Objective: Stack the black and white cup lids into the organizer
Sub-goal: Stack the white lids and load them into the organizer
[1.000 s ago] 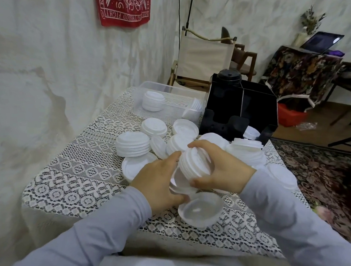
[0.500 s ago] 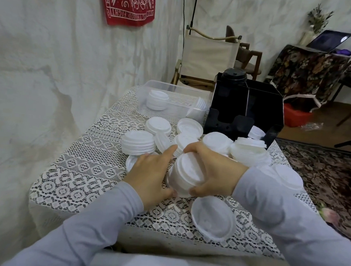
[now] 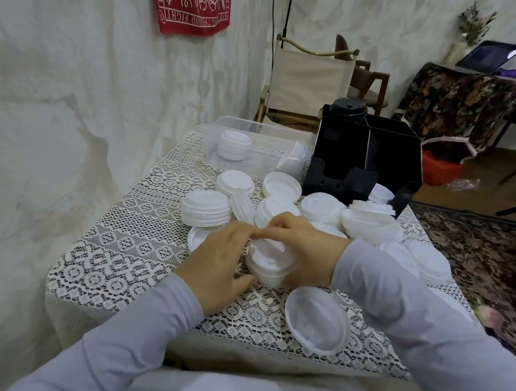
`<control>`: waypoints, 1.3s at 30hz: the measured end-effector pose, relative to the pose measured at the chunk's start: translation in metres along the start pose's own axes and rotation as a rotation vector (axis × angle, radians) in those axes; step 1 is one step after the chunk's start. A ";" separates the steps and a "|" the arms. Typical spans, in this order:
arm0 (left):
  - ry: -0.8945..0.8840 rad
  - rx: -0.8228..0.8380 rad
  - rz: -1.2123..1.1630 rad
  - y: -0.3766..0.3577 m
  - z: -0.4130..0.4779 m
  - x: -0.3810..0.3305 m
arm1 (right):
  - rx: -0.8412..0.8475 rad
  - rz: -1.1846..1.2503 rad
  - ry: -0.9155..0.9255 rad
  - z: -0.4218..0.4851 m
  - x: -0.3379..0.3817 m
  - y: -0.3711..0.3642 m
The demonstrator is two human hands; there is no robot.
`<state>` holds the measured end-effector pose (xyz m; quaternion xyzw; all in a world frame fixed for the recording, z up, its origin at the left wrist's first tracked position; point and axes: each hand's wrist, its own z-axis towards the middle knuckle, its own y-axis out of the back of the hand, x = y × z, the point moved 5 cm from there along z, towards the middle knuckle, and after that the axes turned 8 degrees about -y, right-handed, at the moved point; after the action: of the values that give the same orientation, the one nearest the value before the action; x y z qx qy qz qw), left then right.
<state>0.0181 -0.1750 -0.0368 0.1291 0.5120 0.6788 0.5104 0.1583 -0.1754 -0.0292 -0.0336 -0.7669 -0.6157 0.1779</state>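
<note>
— Lace cloth (image 3: 122,257) covers the table, set against a draped white wall. Behind the black organizer (image 3: 393,154) stands a canvas chair (image 3: 311,75), and to its right lies a patterned rug (image 3: 487,252).
— And the hands?
— Both are in front of the organizer. The left hand (image 3: 217,259) and right hand (image 3: 304,248) curl round a short stack of white lids (image 3: 269,266) down at the cloth, fingertips meeting over its top.
— Anything unclear?
— Fingers hide the stack's sides, so its lids can't be counted. The piles in front of the organizer overlap too much as well.
— What can be counted?
— One stack of black lids (image 3: 348,109) in the organizer's left compartment. One clear bin (image 3: 253,144) just left of it holds two white groups. One upturned lid (image 3: 316,321) lies in front of the organizer, nearest the person.
</note>
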 end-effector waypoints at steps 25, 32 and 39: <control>-0.277 -0.087 0.182 -0.014 0.008 -0.012 | -0.213 -0.055 -0.076 -0.022 -0.025 0.007; -0.313 -0.163 0.137 -0.014 -0.001 -0.009 | -0.237 -0.069 -0.064 -0.026 -0.022 0.002; -0.317 -0.085 0.144 -0.013 0.001 -0.009 | -0.206 -0.119 -0.057 -0.034 -0.019 0.006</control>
<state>0.0301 -0.1824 -0.0434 0.2494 0.3854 0.7057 0.5397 0.1857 -0.2037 -0.0231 -0.0236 -0.7050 -0.6994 0.1149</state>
